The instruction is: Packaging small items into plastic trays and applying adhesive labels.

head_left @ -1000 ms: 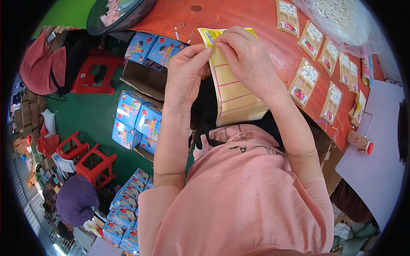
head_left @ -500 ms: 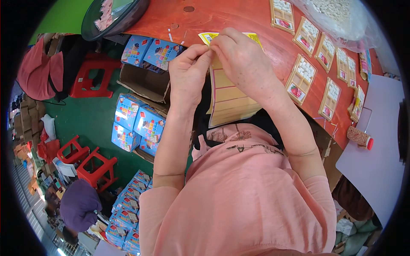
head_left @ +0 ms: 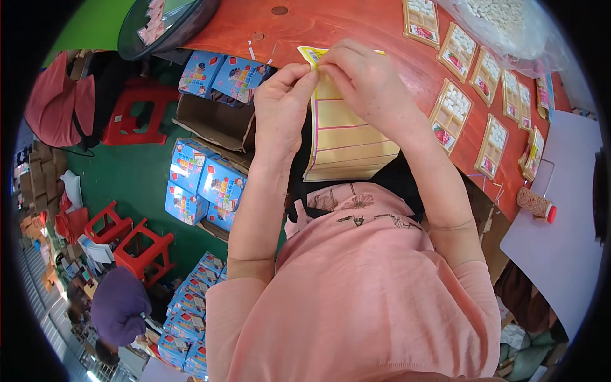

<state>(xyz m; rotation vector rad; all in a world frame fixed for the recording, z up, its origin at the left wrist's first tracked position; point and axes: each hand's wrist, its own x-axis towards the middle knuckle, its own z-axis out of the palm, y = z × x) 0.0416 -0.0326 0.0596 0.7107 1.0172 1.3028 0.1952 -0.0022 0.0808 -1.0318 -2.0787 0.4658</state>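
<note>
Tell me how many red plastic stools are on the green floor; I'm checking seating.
3: one stool at upper left beside the open cardboard box, and two side by side at lower left. More may be hidden beyond the picture's dark rim.

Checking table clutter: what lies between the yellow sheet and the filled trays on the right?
Head view: bare red table, crossed by the right hand holding the yellow sheet; trays beyond.

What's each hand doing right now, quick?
Left hand: closed, pinching the top edge of the yellow sheet.
Right hand: closed, pinching the same top edge beside it.
</note>
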